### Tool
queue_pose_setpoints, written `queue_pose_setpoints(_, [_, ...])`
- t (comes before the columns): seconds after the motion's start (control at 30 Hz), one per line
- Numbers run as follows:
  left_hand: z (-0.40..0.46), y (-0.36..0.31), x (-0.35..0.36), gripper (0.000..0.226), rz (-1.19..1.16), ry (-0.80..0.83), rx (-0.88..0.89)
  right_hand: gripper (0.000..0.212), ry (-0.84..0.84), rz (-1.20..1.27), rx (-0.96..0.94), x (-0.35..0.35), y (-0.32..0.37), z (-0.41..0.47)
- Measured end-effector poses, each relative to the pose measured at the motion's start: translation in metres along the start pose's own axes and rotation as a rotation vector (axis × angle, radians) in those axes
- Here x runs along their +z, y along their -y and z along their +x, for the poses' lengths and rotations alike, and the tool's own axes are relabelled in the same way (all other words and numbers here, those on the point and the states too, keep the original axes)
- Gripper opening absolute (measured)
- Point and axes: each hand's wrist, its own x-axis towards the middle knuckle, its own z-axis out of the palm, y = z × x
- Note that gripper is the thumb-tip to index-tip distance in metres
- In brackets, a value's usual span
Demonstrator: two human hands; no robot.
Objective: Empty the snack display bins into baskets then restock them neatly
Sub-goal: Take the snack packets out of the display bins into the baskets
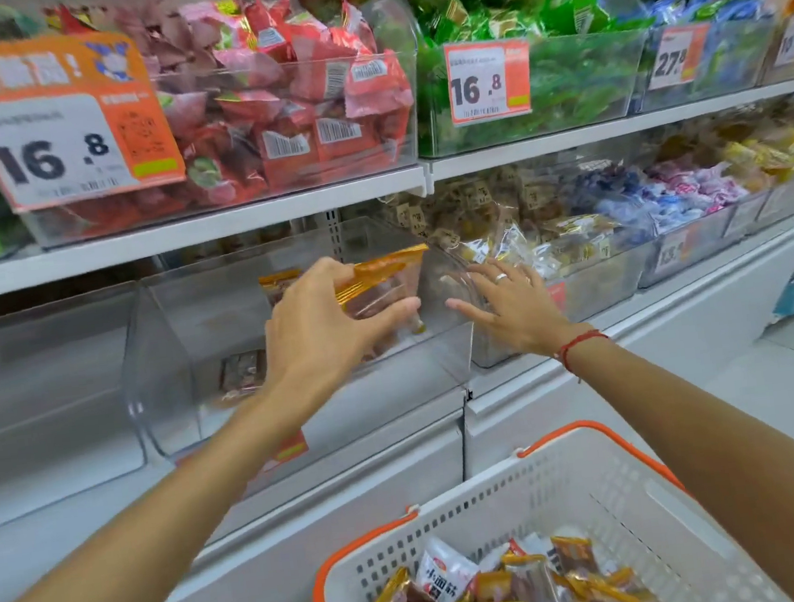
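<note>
Above the bin [293, 362], left hand [324, 329] pinches a packet [378, 283] — right hand [509, 303] open beside. Loose grip: the packet may slip outside the bin.

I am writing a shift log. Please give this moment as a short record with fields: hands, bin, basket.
left hand: the left hand grips a gold-edged snack packet inside the bin
right hand: the right hand is open, fingers spread at the bin's right wall
bin: the clear bin is nearly empty, a few packets remain
basket: the white basket holds many similar packets
</note>
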Motion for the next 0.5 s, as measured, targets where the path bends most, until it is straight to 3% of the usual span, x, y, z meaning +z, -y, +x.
queue_pose_setpoints(0.1, [-0.049, -0.014, -0.010, 0.046, 0.032, 0.156, -0.001, 0.061, -0.116, 0.183, -0.024, -0.022, 0.007, -0.024])
queue_pose_setpoints(0.17, [-0.072, -0.011, -0.001, 0.039, 0.113, 0.292, 0.018, 0.048, -0.105, 0.218, -0.079, -0.043, 0.015, -0.052])
queue_pose_setpoints(0.23, [-0.091, -0.006, 0.014, 0.031, 0.158, 0.406, 0.000, 0.037, 0.123, 0.086, -0.135, -0.065, 0.024, -0.083])
queue_pose_setpoints(0.33, [-0.113, -0.001, 0.029, 0.055, 0.156, 0.507, -0.009, 0.024, 0.517, -0.114, -0.195, -0.083, 0.043, -0.128])
queue_pose_setpoints(0.43, [-0.122, 0.000, 0.021, 0.048, 0.237, 0.503, 0.043, 0.022, 0.626, -0.128, -0.220, -0.078, 0.053, -0.153])
queue_pose_setpoints(0.5, [-0.121, 0.007, 0.005, 0.038, 0.330, 0.431, 0.107, 0.019, 0.589, -0.050, -0.231, -0.073, 0.057, -0.155])
